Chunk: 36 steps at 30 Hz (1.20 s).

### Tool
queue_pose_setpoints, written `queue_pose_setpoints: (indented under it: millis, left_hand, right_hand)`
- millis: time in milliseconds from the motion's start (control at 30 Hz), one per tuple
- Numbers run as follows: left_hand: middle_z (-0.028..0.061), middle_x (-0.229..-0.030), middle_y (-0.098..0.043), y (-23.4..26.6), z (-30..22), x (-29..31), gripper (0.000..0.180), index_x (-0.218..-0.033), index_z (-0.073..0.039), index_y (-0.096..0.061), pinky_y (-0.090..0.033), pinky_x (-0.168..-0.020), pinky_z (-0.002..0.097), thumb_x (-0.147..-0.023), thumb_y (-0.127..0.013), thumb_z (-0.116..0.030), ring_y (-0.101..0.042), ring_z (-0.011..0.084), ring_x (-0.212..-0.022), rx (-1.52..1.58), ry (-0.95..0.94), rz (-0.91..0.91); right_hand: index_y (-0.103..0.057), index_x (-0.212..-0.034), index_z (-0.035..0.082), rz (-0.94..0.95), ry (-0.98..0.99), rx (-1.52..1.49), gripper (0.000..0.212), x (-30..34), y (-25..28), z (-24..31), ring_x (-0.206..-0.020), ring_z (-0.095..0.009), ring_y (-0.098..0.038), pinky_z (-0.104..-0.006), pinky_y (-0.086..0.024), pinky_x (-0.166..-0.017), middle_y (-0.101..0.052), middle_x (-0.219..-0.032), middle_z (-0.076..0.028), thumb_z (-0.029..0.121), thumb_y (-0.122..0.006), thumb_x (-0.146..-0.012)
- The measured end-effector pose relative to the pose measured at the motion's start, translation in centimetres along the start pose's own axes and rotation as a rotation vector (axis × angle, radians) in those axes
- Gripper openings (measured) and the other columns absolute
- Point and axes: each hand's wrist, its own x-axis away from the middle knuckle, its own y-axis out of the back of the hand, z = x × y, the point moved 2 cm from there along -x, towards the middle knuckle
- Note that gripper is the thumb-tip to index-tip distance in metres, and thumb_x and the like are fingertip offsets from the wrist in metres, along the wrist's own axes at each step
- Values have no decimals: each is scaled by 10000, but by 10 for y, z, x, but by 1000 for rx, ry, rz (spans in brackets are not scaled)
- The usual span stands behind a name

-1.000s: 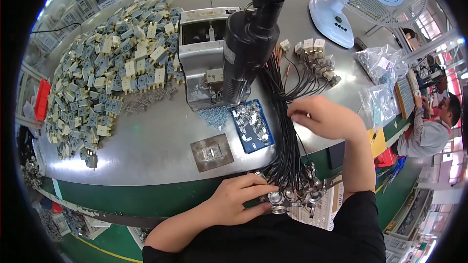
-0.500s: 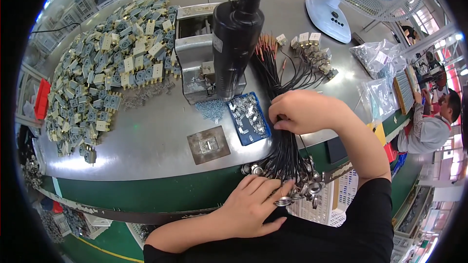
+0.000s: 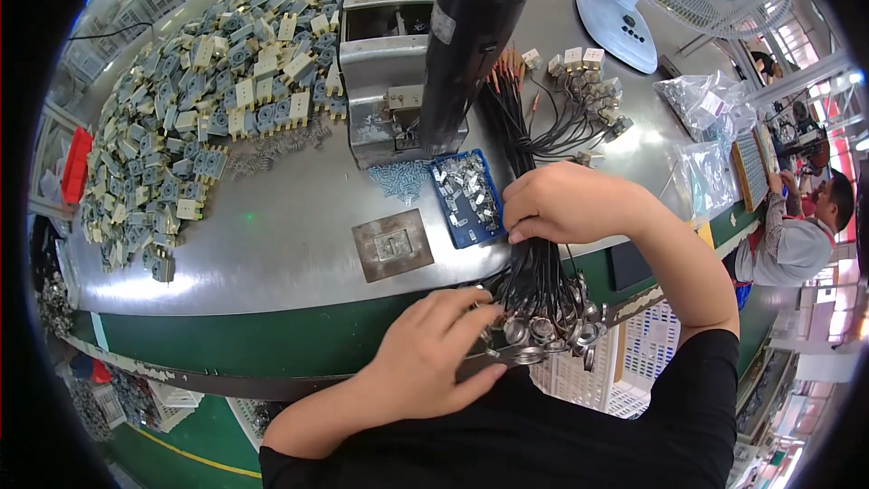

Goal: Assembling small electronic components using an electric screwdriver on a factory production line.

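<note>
"Where is your bundle of black wires (image 3: 540, 273)?"

"On the table (image 3: 294, 258), just right of the blue tray (image 3: 463, 236). It runs from beyond the tray, where the orange-red tips (image 3: 509, 68) fan out, to the near side, where the round metal caps (image 3: 541, 330) hang at the table's edge."

"And your right hand (image 3: 517, 223)?"

"Curled over the wires at the tray's right side, thumb and fingertips drawn in close. How firmly it grips, or whether it grips at all, you cannot tell from here."

"Your left hand (image 3: 500, 338)?"

"Nearer you than the tray, fingers loosely spread and thumb well apart, beside the caps. It has hold of nothing you can see; whether a fingertip touches a cap is unclear."

"What lies around the tray?"

"Small metal pieces (image 3: 467, 186) lie inside it. Bluish bits (image 3: 401, 181) are heaped just to its left, and a flat metal plate (image 3: 393, 244) lies left of it and nearer you. Your machine (image 3: 373, 83) stands left of it and farther back; well left is the big pile of grey and cream blocks (image 3: 217, 100). Beyond it, far to the right, stands the fan (image 3: 618, 27)."
</note>
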Motion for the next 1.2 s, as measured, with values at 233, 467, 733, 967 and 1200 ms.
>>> queue_pose_setpoints:
  millis: [233,467,733,967,1200]
  left_hand:
    - [169,-1265,-691,-11,23,14,596,-1398,19,-534,-510,-949,380,-903,-805,-175,-655,256,-1097,542,311,-78]
    - [88,-1085,-665,3,32,14,428,-1287,-9,-618,-483,-913,326,-908,-791,-106,-617,180,-985,409,325,-203]
    - [116,-1243,-657,7,32,11,504,-1408,-1,-536,-491,-1044,345,-950,-742,-51,-616,182,-1213,585,186,-167]
    - [144,-1254,-662,17,47,17,375,-1359,16,-554,-559,-973,333,-1001,-667,23,-676,202,-1117,704,289,-309]
    - [237,-1440,-594,36,41,15,177,-943,-57,-776,-513,-1054,445,-830,-879,-146,-597,395,-1348,57,-24,-404]
  right_hand:
    - [-670,-878,44,-393,213,167,157,-9,-9,12,-883,-315,-619,-454,-493,-830,-614,-890,-98,167,-758,-918]
    - [-660,-828,68,-215,154,-42,406,-11,-10,16,-704,-326,-599,-416,-461,-749,-587,-690,-46,398,-894,-803]
    - [-688,-768,42,-482,259,-199,251,-25,-7,33,-616,-287,-588,-399,-416,-533,-578,-700,-78,188,-885,-824]
    - [-705,-834,47,-600,298,-74,140,-38,-14,52,-647,-314,-636,-412,-484,-573,-618,-713,-95,113,-827,-853]
    - [-694,-881,32,-497,206,15,111,-43,-12,57,-647,-339,-650,-424,-514,-597,-649,-717,-106,94,-787,-878]
